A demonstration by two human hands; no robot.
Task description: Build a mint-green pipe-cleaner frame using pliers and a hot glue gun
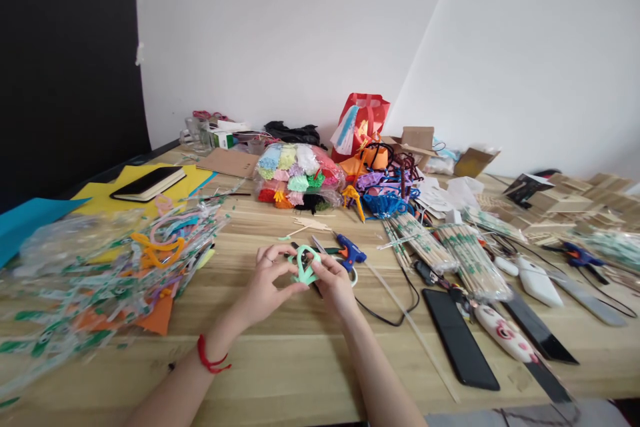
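Observation:
A mint-green pipe cleaner [303, 269], bent into a loop with crossed ends, is held up above the table between both hands. My left hand [270, 277] grips its left side, thumb and fingers closed on it. On the other side, my right hand [334, 281] pinches the loop's right edge. Just behind the hands lie a blue glue gun [351, 250] and scissors, partly hidden by my fingers. A few thin wooden sticks [310, 224] rest farther back.
A pile of plastic wrappers [115, 280] covers the left side. Bundled pipe cleaners [299, 177] and a red bag [361, 121] stand at the back. To the right are packs of wooden sticks [473, 260], a black phone [460, 339] and a clear glue stick [413, 323].

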